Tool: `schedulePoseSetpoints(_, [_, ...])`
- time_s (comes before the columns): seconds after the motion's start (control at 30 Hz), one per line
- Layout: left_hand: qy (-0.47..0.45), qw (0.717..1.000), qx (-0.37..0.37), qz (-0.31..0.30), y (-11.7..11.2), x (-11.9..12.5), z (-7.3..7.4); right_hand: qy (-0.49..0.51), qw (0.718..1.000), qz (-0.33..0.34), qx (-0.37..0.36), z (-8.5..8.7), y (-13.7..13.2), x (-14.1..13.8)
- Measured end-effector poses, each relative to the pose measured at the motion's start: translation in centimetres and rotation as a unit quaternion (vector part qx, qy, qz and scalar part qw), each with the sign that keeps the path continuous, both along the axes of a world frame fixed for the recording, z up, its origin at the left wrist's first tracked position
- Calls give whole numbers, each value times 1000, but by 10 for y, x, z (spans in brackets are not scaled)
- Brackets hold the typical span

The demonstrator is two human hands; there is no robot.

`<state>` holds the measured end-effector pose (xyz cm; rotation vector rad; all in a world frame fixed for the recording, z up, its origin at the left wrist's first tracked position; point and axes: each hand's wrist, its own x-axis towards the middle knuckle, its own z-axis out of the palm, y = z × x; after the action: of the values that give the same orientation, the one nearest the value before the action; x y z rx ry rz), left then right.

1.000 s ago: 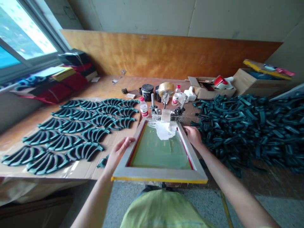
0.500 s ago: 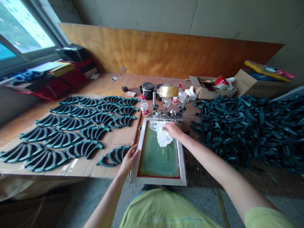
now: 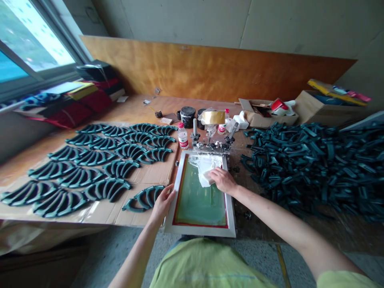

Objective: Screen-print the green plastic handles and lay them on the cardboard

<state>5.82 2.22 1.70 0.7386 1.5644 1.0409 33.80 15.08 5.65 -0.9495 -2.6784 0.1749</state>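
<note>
A screen printing frame (image 3: pixel 231 216) with a green mesh lies on the bench in front of me, its far end at a metal hinge clamp (image 3: pixel 211 148). White ink (image 3: pixel 205 164) is spread over the far part of the mesh. My right hand (image 3: pixel 223 181) is closed on a small squeegee, mostly hidden by the fingers, pressed to the near edge of the ink. My left hand (image 3: pixel 163 202) grips the frame's left side, its fingertips at the edge. Beside that hand a few dark green curved parts (image 3: pixel 144 198) lie on cardboard.
Rows of curved green parts (image 3: pixel 67 178) cover the cardboard (image 3: pixel 153 172) on the left. A heap of similar parts (image 3: pixel 312 168) fills the right side. Behind the frame stand a red-capped bottle (image 3: pixel 183 138), a black tub (image 3: pixel 188 117) and an open carton (image 3: pixel 270 116).
My right hand has drawn the squeegee a short way toward me over the mesh. The left hand stays at the frame's side. The view has shifted slightly.
</note>
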Motion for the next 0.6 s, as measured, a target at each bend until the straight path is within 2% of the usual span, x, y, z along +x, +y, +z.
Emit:
schedulePoseSetpoints(0.1, [-8,1000,-8,2,-1,1,5,21,999,27,-28,0,-7,7])
schedulePoseSetpoints(0.17, [-19,1000,-11,3,-1,0,11,47,997,0,-59,11,5,5])
schedulePoseSetpoints(0.23, [-26,1000,-12,-1,0,-2,23,78,993,-48,-81,26,28,-3])
schedulePoseSetpoints(0.33, [-7,1000,-13,-25,2,-6,54,78,985,-126,-93,47,66,-16])
schedulePoseSetpoints(0.43, [45,998,15,-51,10,-11,91,68,975,-204,-61,58,91,-5])
schedulePoseSetpoints(0.53, [56,994,80,-45,27,-12,120,117,950,-288,-29,54,95,30])
schedulePoseSetpoints(0.6, [39,988,150,-17,45,-10,134,137,931,-333,-56,40,86,55])
